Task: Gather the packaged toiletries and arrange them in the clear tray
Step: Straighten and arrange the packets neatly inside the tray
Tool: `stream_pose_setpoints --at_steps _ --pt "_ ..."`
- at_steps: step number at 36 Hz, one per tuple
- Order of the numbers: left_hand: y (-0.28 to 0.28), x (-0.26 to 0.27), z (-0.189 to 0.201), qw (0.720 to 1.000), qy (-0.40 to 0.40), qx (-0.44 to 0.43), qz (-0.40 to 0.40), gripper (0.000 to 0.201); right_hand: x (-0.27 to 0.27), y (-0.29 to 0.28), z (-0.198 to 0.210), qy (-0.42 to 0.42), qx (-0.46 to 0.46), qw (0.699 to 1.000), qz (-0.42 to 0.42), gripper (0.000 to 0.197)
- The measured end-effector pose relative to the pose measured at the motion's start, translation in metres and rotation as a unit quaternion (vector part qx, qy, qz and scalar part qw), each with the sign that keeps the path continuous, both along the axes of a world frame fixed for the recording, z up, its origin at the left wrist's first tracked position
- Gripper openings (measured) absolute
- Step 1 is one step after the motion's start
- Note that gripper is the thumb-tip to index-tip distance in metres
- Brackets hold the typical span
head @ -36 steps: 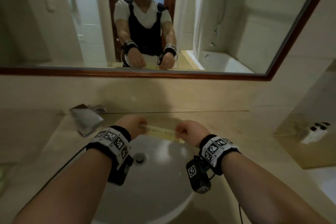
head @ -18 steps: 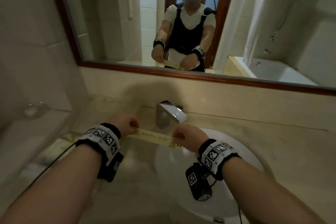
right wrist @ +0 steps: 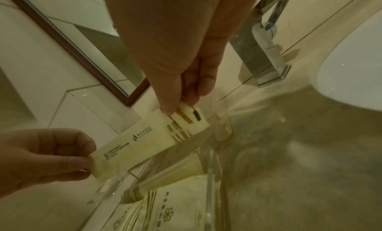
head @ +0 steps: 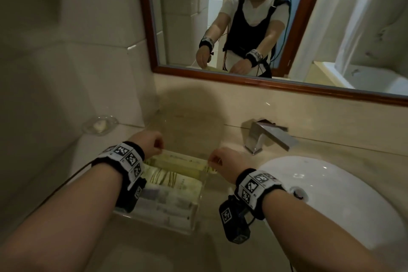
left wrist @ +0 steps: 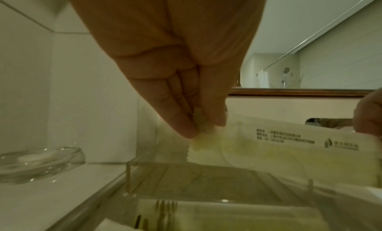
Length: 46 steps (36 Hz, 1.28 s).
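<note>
The counter carries everything here: the white basin sits toward its right side with the tap behind it at the back edge, and the clear tray stands on the left part, just beside the basin. The tray looks rigid and hard-walled, probably acrylic, so it should stay put while things are laid in it. Flat cream packets already lie side by side across its floor. Above the tray's far edge hangs one more long packet, stretched level between both hands and not yet resting on anything. The left hand pinches its crimped left end between thumb and fingertips, the other fingers folded in; the right hand pinches the striped right end the same way. The packet seems very light, thin and pliable, with a smooth printed skin that could slip, so the flat sealed ends are the sensible places to hold it, as here; gripped at the middle it would likely sag or crease. A small glass dish with a pale bar in it sits near the counter's back left corner, well apart from the tray.
</note>
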<state>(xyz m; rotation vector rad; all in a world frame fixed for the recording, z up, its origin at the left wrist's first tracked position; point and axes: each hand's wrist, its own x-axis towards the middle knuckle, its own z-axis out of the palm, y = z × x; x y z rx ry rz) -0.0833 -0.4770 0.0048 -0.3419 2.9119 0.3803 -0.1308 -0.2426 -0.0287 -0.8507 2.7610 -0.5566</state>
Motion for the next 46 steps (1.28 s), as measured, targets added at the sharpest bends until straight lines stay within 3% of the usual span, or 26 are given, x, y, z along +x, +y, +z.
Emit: stream_pose_setpoints --at_steps 10,19,38,46 --pt "-0.035 -0.028 -0.032 0.999 -0.037 -0.007 -0.004 0.016 -0.008 -0.039 -0.027 -0.041 0.029 0.998 -0.032 0.022" --pt "-0.058 -0.042 -0.047 0.996 -0.088 -0.025 -0.017 0.018 -0.023 -0.064 -0.034 -0.104 0.122 0.987 0.02 0.029" --pt "-0.061 -0.043 -0.051 0.984 -0.159 -0.077 -0.032 0.024 -0.021 -0.075 -0.055 -0.021 0.145 0.986 0.078 0.018" --pt "-0.056 -0.039 -0.056 0.977 -0.181 -0.11 0.009 0.031 -0.011 -0.082 -0.057 0.003 0.118 0.991 0.07 0.018"
